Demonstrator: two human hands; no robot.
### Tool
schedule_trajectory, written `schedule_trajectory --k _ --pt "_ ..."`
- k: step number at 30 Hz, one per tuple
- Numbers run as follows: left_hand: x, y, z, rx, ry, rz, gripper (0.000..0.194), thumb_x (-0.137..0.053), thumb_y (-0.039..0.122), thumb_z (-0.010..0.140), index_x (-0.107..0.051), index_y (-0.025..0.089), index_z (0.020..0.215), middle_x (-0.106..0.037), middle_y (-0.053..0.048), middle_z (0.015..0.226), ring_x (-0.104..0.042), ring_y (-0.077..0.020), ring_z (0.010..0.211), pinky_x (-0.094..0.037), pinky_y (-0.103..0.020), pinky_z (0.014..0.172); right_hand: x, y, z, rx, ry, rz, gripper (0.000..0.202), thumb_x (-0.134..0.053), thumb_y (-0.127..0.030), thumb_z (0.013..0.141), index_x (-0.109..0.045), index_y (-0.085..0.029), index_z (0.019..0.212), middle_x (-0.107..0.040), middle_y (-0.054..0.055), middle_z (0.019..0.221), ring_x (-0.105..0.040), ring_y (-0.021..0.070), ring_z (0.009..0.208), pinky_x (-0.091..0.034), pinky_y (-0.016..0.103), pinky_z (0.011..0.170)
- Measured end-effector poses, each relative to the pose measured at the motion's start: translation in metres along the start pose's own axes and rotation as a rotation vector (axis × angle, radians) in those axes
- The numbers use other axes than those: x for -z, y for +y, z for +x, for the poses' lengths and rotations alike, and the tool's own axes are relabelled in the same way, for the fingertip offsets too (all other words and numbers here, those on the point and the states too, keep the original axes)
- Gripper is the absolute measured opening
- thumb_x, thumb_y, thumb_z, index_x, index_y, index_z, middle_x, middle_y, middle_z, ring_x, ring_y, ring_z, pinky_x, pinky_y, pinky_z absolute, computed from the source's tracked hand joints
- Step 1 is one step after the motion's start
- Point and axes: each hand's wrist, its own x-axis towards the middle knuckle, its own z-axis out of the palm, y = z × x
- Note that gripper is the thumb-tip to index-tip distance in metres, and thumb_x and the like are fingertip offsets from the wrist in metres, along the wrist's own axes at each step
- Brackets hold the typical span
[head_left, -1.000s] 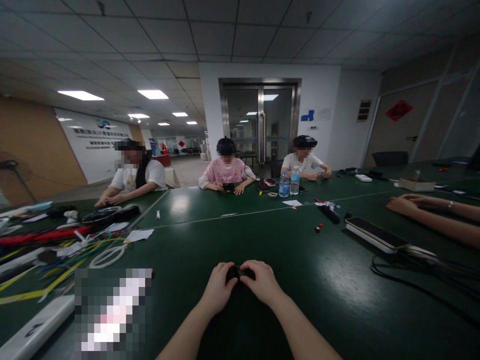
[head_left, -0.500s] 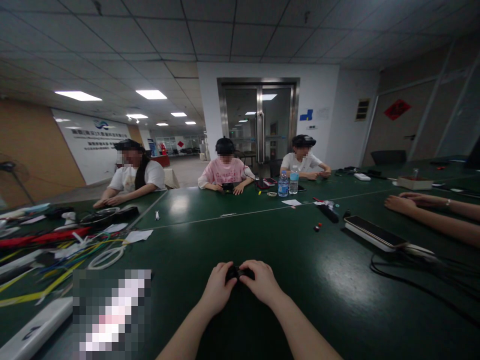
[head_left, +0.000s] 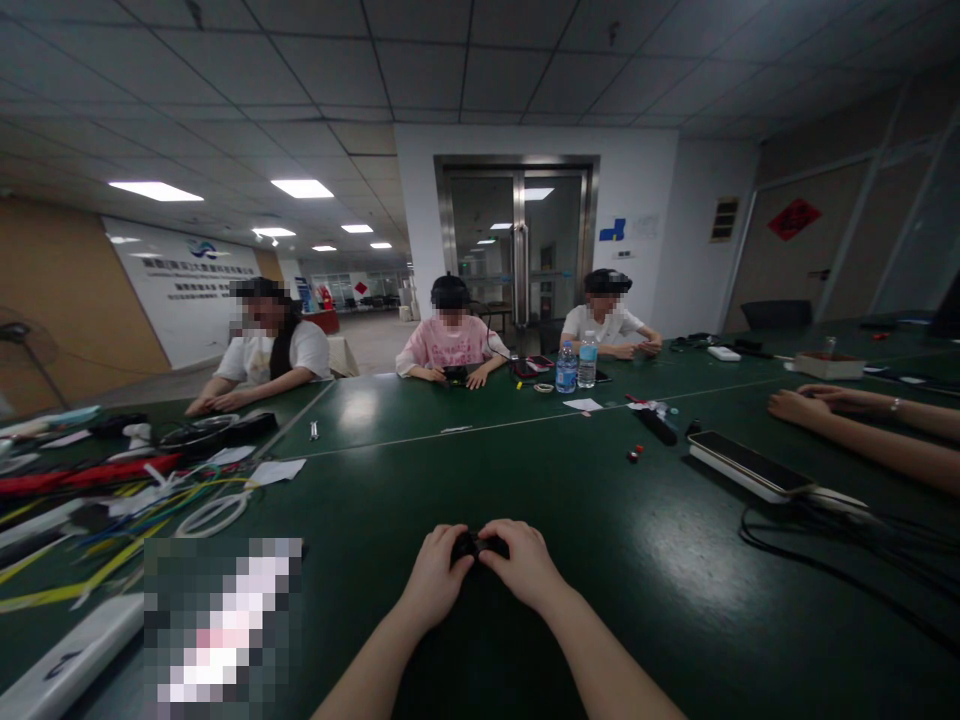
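Observation:
A small black object (head_left: 478,545) lies between my two hands, low over the green table (head_left: 375,500) near its front edge. My left hand (head_left: 436,575) is closed round its left part, with the thumb on the near side. Fingers of my right hand (head_left: 521,562) wrap its right part in the same way. Most of the object is hidden by my fingers, so its exact kind cannot be made out.
At the left are tangled cables (head_left: 214,515), papers and a white power strip (head_left: 71,655). A phone (head_left: 750,463) rests on a white block at the right. Two bottles (head_left: 577,367) stand farther back. Several people sit round the table; one person's forearms (head_left: 862,415) reach in from the right.

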Motion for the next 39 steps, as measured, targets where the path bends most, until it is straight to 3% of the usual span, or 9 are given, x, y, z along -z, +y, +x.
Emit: schedule_trajectory --k 13,28,39 --pt "0.001 0.0031 -0.0011 -0.027 0.014 0.02 0.041 -0.048 0.026 0.077 -0.051 0.017 0.117 -0.052 -0.008 0.118 -0.047 -0.0198 0.111 -0.035 -0.03 0.097 -0.0019 0.0022 0.0014 -0.008 0.015 -0.007 0.026 -0.06 -0.031 0.072 -0.061 -0.03 0.098 -0.063 -0.002 0.106 -0.052 0.0198 0.105 -0.03 0.039 0.096" --pt "0.0019 0.0027 -0.0011 -0.008 -0.004 0.0 0.042 -0.047 0.03 0.078 -0.05 0.018 0.118 -0.051 -0.008 0.121 -0.046 -0.0208 0.113 -0.036 -0.031 0.097 -0.0023 0.0005 0.0012 -0.005 0.019 -0.003 0.018 -0.057 -0.032 0.076 -0.061 -0.03 0.093 -0.062 -0.004 0.104 -0.053 0.0186 0.104 -0.03 0.04 0.098" --pt "0.0026 0.0032 -0.001 -0.017 0.0 -0.011 0.041 -0.049 0.026 0.077 -0.05 0.019 0.117 -0.051 -0.007 0.12 -0.046 -0.0198 0.113 -0.034 -0.031 0.099 -0.0028 0.0091 0.008 -0.071 0.13 0.13 0.024 -0.05 -0.028 0.079 -0.055 -0.026 0.102 -0.061 0.001 0.103 -0.056 0.0177 0.102 -0.042 0.03 0.088"
